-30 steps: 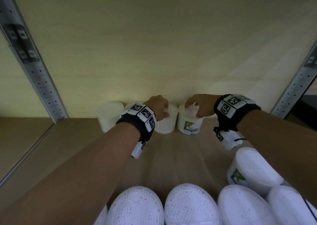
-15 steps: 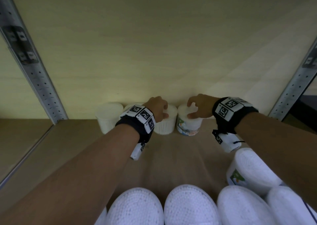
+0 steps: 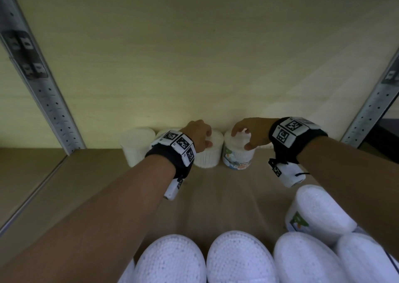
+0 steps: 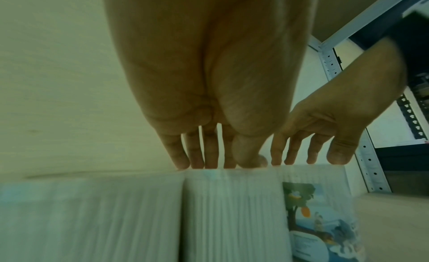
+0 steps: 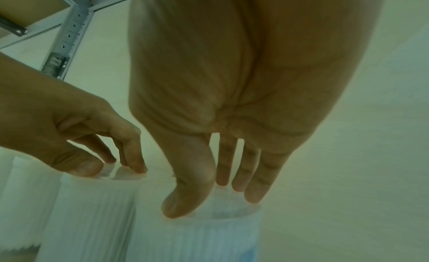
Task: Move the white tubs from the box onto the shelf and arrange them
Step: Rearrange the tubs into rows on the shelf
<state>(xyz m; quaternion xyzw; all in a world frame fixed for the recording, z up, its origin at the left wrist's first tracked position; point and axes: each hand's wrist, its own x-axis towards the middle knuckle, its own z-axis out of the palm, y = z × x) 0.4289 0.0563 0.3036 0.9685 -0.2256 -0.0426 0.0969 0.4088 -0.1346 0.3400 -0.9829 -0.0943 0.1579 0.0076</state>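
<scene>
Four white tubs stand in a row at the back of the wooden shelf [image 3: 226, 196]. The leftmost tub [image 3: 136, 149] stands free, and my left wrist half hides the second [image 3: 160, 134]. My left hand [image 3: 207, 139] holds the top of the third, ribbed tub [image 3: 208, 156] with curled fingers [image 5: 137, 166]. My right hand [image 3: 241, 139] grips the lid of the fourth, labelled tub [image 3: 237, 159] from above, thumb [image 5: 185, 201] in front and fingers behind. The two held tubs [image 4: 232, 211] stand side by side, touching or nearly so.
Several more white tubs [image 3: 239, 259] fill the foreground below the shelf's front, one labelled tub [image 3: 319, 211] lying tilted at the right. Perforated metal uprights [image 3: 49, 101] [image 3: 371, 103] flank the bay. A pale wooden back panel [image 3: 194, 66] rises right behind the row.
My right hand has twisted on the labelled tub, and its label has swung round towards the front. The left hand has stayed on the third tub.
</scene>
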